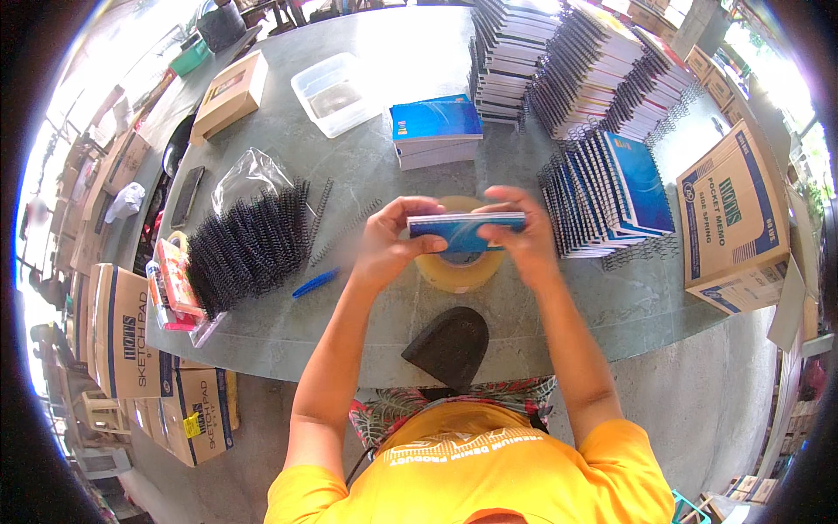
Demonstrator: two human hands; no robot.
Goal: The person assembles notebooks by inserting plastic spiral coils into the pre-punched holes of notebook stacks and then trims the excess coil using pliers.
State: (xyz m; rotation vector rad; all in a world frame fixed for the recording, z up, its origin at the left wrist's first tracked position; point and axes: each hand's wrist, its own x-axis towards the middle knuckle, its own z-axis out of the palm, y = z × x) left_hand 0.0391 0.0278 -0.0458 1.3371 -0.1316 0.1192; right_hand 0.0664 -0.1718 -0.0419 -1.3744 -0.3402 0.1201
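Evidently, this was how we read the bench at that moment:

Held thing: we saw a small blue-covered notepad stack point(465, 229) held edge-on above the table point(288, 323), at the centre of the view.
Left hand: our left hand point(387, 247) clamped the stack's left end, thumb below and fingers point(410, 206) curled over the top.
Right hand: our right hand point(525, 237) gripped the right end the same way, fingers closed on the covers.
Below the stack: a roll of clear packing tape point(458, 271) lay flat on the table, directly under the hands.
At 9 o'clock: a heap of black spiral binding coils point(247, 244) sat well apart from the hands, with a blue pen point(314, 283) between the heap and the left wrist.
At 12 o'clock: a blue-topped pile of pads point(436, 129) rested beyond the hands.
At 3 o'clock: a row of finished spiral notebooks point(608, 194) leaned just beside the right hand.
At 6 o'clock: a dark wedge-shaped object point(448, 344) lay near the table edge.
Doing it well: we judged that squaring the sheets called for even pressure at both ends, edges flush, and the stack kept level, so no sheet slipped out of line.
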